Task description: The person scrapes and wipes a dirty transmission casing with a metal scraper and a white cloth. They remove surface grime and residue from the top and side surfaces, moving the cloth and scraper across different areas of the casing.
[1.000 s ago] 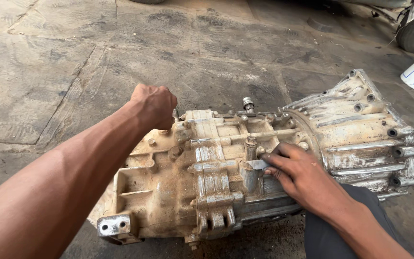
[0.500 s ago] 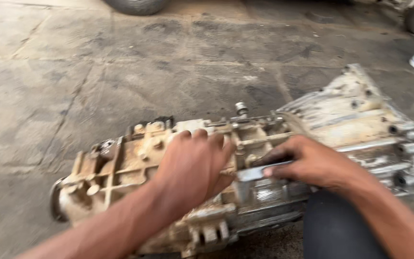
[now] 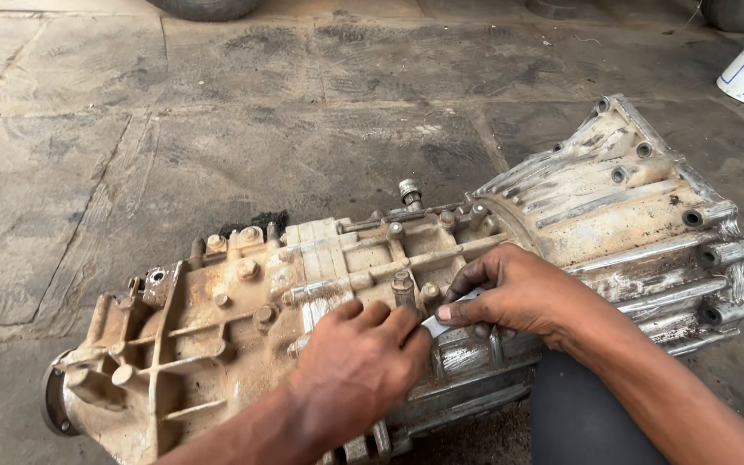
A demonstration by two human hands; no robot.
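Rusty gearbox (image 3: pixel 243 336) under flat left hand (image 3: pixel 356 366); right hand (image 3: pixel 518 297) pinches, apparently, a metal strip (image 3: pixel 441 320).

Both forearms are bare, with no sleeves, watch or rings showing. The left hand (image 3: pixel 350 366) and right hand (image 3: pixel 518 293) wear no gloves. Dark trousers cover the knee (image 3: pixel 583 413).

A single head-worn view is given, aimed steeply down and forward from close above. The left hand (image 3: pixel 350 370) and right hand (image 3: pixel 518 297) are framed low in the centre, with concrete floor (image 3: pixel 131 155) seen beyond them.
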